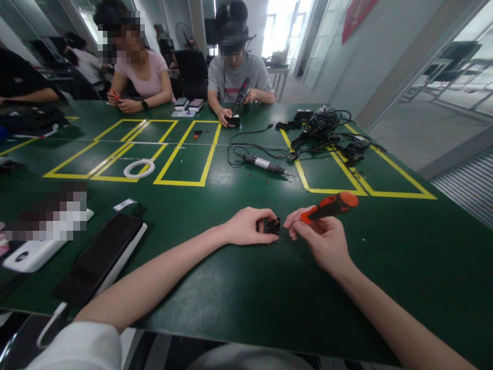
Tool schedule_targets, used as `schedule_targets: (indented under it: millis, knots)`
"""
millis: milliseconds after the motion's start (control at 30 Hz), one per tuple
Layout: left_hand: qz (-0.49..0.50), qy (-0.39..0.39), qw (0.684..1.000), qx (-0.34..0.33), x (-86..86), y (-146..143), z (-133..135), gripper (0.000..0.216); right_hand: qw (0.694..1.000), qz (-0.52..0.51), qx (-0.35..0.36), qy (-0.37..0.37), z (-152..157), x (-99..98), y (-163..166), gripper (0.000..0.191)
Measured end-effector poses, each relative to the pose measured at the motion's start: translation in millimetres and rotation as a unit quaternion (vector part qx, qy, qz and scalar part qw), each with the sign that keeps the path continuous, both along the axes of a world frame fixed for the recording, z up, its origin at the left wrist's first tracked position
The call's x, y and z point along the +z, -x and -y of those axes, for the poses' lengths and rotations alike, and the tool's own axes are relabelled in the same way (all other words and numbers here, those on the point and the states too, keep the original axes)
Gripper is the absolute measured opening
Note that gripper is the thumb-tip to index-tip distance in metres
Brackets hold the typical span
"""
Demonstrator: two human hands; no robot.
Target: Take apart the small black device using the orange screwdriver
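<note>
Between the thumb and fingers of my left hand (250, 226) is a small dark part (273, 226), held down at the table top; its exact kind is too small to make out. My right hand (327, 239) is closed round a screwdriver (329, 206) with an orange and black handle. The handle's end tilts up and to the right. I cannot make out the screwdriver's shaft and tip beside my right fingers. My right fingertips are just right of the dark part, with a narrow gap between.
Ahead lies an electric screwdriver (265, 164) with its cord, and a heap of black cables (323, 128). A white ring (139, 168) sits within yellow tape. At left are a phone (100, 252) and a white device (50, 246). Across the table, a person holds a power screwdriver (242, 91).
</note>
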State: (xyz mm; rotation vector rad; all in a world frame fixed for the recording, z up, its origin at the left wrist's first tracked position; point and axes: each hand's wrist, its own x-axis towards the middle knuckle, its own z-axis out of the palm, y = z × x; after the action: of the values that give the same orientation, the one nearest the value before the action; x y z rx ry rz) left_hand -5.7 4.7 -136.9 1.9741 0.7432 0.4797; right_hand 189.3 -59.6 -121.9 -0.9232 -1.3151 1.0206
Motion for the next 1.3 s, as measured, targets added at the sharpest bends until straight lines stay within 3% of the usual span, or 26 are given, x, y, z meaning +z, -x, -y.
schedule_targets:
  millis: [267, 467, 600, 767, 1133, 1300]
  knots:
    - [0.014, -0.003, 1.000, -0.006, -5.4, -0.1, -2.2, 0.029, 1.000, -0.011, 0.023, 0.006, -0.5, -0.3, -0.3, 0.023]
    - [0.007, -0.011, 1.000, -0.005, -5.8, 0.2, -2.3, 0.028, 1.000, -0.001, -0.023, -0.010, 1.6, -0.3, 0.4, 0.016]
    - [0.003, -0.009, 1.000, -0.003, -5.6, 0.0, -2.5, 0.030, 1.000, 0.012, -0.017, 0.003, 1.8, 1.7, -1.1, 0.008]
    - [-0.001, -0.006, 1.000, 0.000, -5.7, -1.1, -2.3, 0.030, 0.999, -0.036, 0.007, -0.005, 1.2, -2.1, 0.3, 0.015]
    - [0.003, -0.007, 1.000, -0.003, -2.9, -0.4, -1.6, 0.028, 0.999, -0.008, -0.042, 0.013, -1.2, -2.7, -3.7, 0.006]
    - [0.005, 0.001, 1.000, -0.007, -5.6, -0.5, -3.5, 0.030, 0.999, -0.045, 0.003, 0.005, -0.4, 0.5, -0.1, 0.013]
